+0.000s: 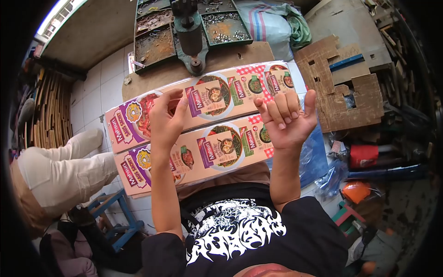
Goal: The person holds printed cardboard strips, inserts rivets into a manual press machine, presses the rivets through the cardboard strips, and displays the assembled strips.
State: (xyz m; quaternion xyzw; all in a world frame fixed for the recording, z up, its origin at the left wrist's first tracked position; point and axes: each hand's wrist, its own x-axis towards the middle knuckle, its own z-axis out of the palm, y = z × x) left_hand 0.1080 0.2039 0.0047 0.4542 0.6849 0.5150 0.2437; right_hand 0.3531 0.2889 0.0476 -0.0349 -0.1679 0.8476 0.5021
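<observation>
Two long printed panels lie side by side across my lap and the board, a far panel point(203, 121) and a near panel point(189, 141), both marked "Mahsuri" with pictures of food. Over the left part of the far panel is my left hand point(170, 113), its fingers bent and parted from the thumb; nothing shows in it. My right hand point(288, 117) is raised above the panels' right part, palm up. Its fingers are half curled, the thumb stands away, and the visible palm is bare. A dark green hand press point(189, 41) stands just beyond the far panel.
Green metal trays point(226, 27) of small metal pieces flank the press. Cut brown boards point(341, 92) lie at right beside a blue plastic sheet point(314, 152). White sacks point(263, 23) sit behind. Another person's trousered leg point(69, 180) and a blue stool point(117, 217) are at left.
</observation>
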